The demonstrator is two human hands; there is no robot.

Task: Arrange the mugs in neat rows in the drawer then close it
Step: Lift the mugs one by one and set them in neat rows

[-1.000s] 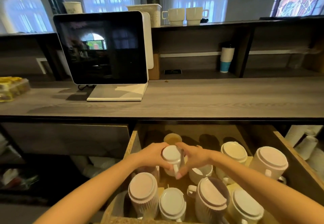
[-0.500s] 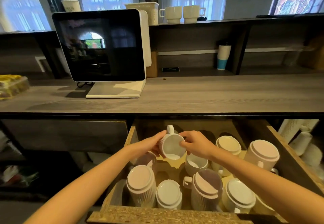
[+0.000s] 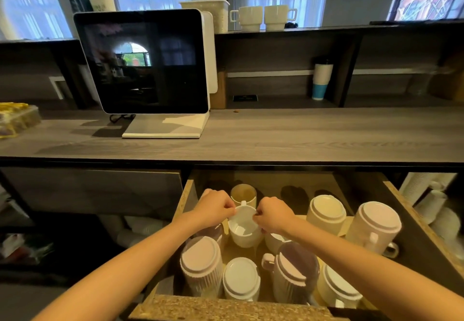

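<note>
An open wooden drawer [image 3: 227, 308] under the counter holds several mugs, most of them upside down. Both hands hold one small white mug [image 3: 244, 230] upright, mouth up, in the drawer's left middle. My left hand [image 3: 216, 209] pinches its left rim and my right hand [image 3: 272, 214] pinches its right rim. A cream mug [image 3: 243, 193] stands upright just behind it. Around it are a ribbed upside-down mug [image 3: 200, 265], a white upside-down mug [image 3: 241, 279], a dark ribbed mug [image 3: 296, 275] and a tall pale mug [image 3: 375, 225].
A grey wooden counter [image 3: 276, 137] runs above the drawer, with a screen on a white stand [image 3: 145, 61] at the left. Two white mugs [image 3: 262, 17] stand on the upper shelf. A tumbler [image 3: 322, 78] stands in the shelf recess. Stacked paper cups [image 3: 431, 202] lie right of the drawer.
The white mug was upside down a second ago. Both hands tipped it over and it now sits mouth up, lower in the drawer. The camera has shifted slightly.
</note>
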